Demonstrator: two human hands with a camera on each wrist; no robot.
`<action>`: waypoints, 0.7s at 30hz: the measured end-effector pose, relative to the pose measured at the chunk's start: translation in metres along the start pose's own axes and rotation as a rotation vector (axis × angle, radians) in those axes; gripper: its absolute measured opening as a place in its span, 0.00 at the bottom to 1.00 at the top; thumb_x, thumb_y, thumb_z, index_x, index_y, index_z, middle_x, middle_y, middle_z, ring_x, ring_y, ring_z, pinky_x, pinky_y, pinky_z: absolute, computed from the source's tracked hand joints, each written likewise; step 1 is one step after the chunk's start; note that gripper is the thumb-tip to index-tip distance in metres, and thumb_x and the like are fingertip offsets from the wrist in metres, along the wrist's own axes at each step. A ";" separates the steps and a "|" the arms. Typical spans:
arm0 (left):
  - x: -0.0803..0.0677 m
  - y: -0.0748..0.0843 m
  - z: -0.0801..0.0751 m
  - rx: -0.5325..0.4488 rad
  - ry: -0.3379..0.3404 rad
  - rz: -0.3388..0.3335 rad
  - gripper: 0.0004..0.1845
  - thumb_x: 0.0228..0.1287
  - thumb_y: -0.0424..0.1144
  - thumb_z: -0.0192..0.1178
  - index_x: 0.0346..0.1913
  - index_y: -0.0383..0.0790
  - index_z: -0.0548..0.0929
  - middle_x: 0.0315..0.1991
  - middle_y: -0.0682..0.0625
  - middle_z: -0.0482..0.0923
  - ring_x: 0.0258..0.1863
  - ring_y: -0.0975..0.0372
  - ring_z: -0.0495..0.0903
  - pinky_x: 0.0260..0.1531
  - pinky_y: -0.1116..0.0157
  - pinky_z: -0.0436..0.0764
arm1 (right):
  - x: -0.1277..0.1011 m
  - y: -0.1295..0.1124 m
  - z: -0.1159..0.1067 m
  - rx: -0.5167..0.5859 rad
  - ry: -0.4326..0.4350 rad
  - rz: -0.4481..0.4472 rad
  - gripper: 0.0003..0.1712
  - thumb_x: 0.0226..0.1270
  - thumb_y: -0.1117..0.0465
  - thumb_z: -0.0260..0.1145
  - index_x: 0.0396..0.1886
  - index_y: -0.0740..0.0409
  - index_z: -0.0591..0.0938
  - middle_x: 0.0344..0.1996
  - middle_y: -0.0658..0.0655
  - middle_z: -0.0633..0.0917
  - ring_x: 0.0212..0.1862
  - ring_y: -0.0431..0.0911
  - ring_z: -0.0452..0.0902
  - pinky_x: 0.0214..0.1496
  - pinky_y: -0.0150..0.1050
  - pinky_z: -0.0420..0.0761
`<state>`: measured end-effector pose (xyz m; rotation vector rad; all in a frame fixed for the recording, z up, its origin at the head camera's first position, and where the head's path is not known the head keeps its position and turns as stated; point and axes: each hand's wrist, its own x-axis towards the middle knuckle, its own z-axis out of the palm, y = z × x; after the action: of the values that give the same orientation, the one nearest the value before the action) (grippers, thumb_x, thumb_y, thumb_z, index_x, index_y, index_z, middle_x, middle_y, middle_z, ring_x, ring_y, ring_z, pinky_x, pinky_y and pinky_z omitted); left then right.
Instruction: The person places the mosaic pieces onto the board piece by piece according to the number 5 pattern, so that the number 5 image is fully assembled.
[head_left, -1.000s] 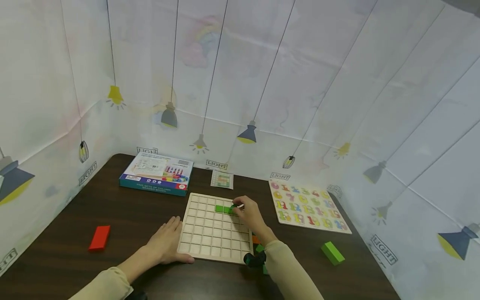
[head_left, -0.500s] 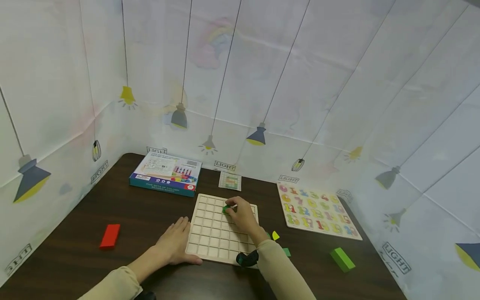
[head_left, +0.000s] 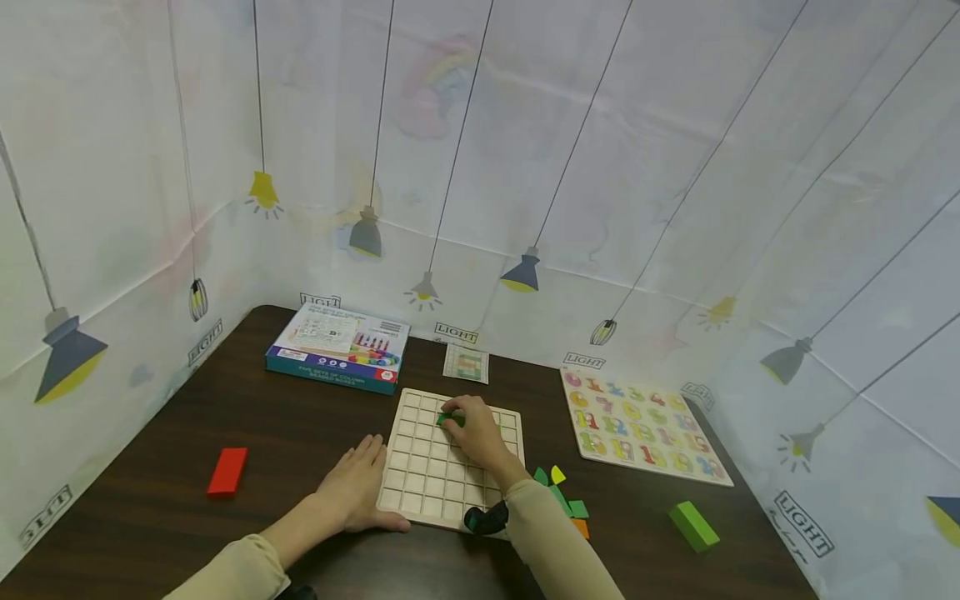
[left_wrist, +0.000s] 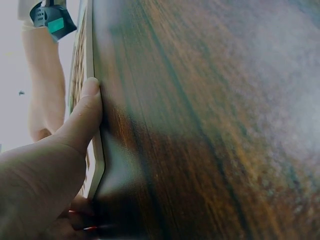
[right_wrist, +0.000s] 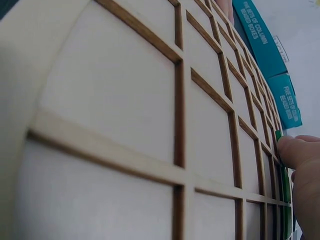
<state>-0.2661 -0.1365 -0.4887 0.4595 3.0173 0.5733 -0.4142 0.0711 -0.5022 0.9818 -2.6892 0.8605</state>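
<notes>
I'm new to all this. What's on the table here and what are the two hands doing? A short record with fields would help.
Surface: dark wooden table
Centre: wooden grid board
Left hand: lies flat, thumb against the board's near-left edge
Right hand: on the board, fingers on a green block
Left side: red block
Right side: green block on the table, number puzzle
Back: teal box, small card

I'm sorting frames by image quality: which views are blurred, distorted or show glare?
Head view: sharp, evenly lit, wide-angle bending at the edges. Left wrist view: dark wooden table smeared and soft, pale glare upper right; left hand blurred in the foreground. Right wrist view: wooden grid board soft up close, sharper toward the green block.
</notes>
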 end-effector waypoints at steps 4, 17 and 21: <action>0.000 0.001 0.001 0.000 0.000 0.001 0.64 0.40 0.74 0.62 0.66 0.20 0.60 0.68 0.29 0.53 0.69 0.41 0.52 0.64 0.46 0.57 | -0.001 0.000 -0.001 0.000 -0.001 0.002 0.12 0.63 0.63 0.66 0.46 0.60 0.82 0.44 0.55 0.82 0.52 0.50 0.72 0.52 0.45 0.75; 0.002 0.001 0.006 -0.003 -0.008 0.013 0.65 0.40 0.75 0.61 0.66 0.20 0.59 0.69 0.29 0.53 0.69 0.41 0.52 0.64 0.46 0.57 | -0.007 0.002 -0.004 0.011 0.023 -0.028 0.14 0.63 0.65 0.66 0.48 0.62 0.81 0.45 0.56 0.82 0.52 0.51 0.73 0.52 0.45 0.75; 0.002 -0.002 0.005 -0.006 0.000 0.004 0.65 0.40 0.74 0.63 0.66 0.20 0.59 0.68 0.29 0.53 0.69 0.41 0.52 0.64 0.46 0.57 | -0.010 0.003 -0.009 0.030 0.019 -0.032 0.15 0.65 0.64 0.64 0.50 0.62 0.80 0.47 0.56 0.81 0.53 0.50 0.72 0.54 0.46 0.74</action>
<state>-0.2683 -0.1354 -0.4939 0.4658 3.0140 0.5829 -0.4083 0.0834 -0.4994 1.0143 -2.6448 0.9019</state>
